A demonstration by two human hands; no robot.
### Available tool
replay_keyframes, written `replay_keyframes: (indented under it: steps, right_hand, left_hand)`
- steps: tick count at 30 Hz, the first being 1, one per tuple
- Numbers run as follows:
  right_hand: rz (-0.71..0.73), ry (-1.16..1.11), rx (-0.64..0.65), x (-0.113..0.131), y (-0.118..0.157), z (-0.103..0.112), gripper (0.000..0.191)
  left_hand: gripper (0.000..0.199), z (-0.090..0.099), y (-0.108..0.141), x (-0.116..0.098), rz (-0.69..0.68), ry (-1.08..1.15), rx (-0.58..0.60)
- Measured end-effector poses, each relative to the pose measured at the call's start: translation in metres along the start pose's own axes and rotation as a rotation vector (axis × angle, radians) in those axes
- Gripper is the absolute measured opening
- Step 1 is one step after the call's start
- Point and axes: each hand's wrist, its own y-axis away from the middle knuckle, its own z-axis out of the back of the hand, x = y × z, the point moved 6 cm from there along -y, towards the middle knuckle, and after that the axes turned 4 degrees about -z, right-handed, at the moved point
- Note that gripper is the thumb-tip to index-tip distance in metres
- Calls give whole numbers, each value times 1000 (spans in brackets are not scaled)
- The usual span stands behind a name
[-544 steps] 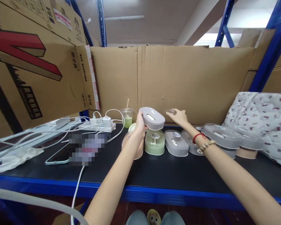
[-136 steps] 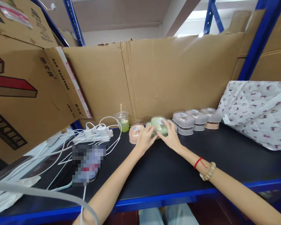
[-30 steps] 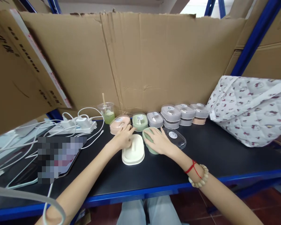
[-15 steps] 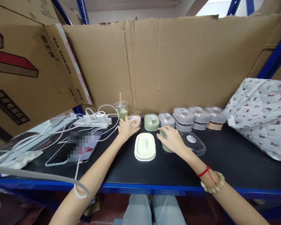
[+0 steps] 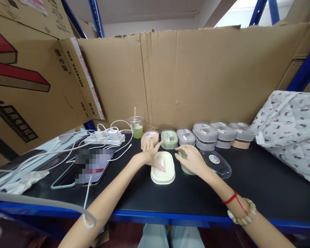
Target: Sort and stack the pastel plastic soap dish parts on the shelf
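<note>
Left hand (image 5: pixel 150 156) over a cream lid (image 5: pixel 169 170), right hand (image 5: pixel 193 159) on a green container (image 5: pixel 188 171), mid-table.
The cream lid lies flat, set back from the table's (image 5: pixel 155 199) front edge; the left thumb extends over it, fingers spread towards the pink box (image 5: pixel 147 137), contact unclear. Just right, the right hand's fingers bend over the green container; whether they pinch it, I cannot tell. Beside it lies a clear cover (image 5: pixel 219 168). Along the back edge stand a green box (image 5: pixel 169 139), grey boxes (image 5: pixel 186 137) and a drink cup (image 5: pixel 137 131).
</note>
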Motion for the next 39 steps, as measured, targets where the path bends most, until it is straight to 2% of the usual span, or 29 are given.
replay_keyframes:
  steps: [4,9,11,13,14,16,19,22,25,27,28,30,32,34,37,39]
  right_hand:
    - [-44,62,91,2,2,-3,28]
    - [-53,86,118,4,3,-3,30]
    - [-55,88,122,4,3,-3,29]
    - [-57,89,122,4,3,-3,29]
    - [-57,92,123,5,3,-2,28]
    - [-57,95,124,6,3,-2,27]
    - [-58,83,120,6,3,-1,26]
    - [-68,46,113,4,4,0,26]
    - [-60,-57,57,1,3,0,30]
    - [-71,-198,-12,-1,1,2,40]
    - [-91,-295,-47,-3,0,3,48]
    - [-158,-528,-98,-7,-1,5,71]
    - [-219,-753,-101,-8,-1,5,95]
    - [-252,-913,-60,-5,-1,5,114]
    - [-268,-1025,-45,-2,-1,8,129]
    - [-281,-1064,-73,-3,-1,10,128]
  left_hand:
    - [133,-8,-8,-6,-20,-25,-74]
    - [115,10,-9,-10,-125,-174,-301]
    - [96,21,-8,0,-71,-116,-430]
    - [77,29,-5,18,74,-20,-560]
    - [75,30,-4,28,157,26,-601]
    - [82,27,-4,45,277,118,-595]
    - [89,19,-7,56,295,273,-533]
    - [80,21,-6,54,275,345,-559]
    - [77,28,0,46,257,324,-656]
    - [78,35,4,36,148,277,-789]
    - [81,38,6,28,41,232,-866]
    - [90,39,9,6,-263,97,-992]
    - [96,31,14,-18,-605,-74,-1029]
    - [95,19,18,-37,-834,-212,-996]
    - [87,10,23,-53,-937,-261,-969]
    - [82,10,27,-58,-950,-226,-985]
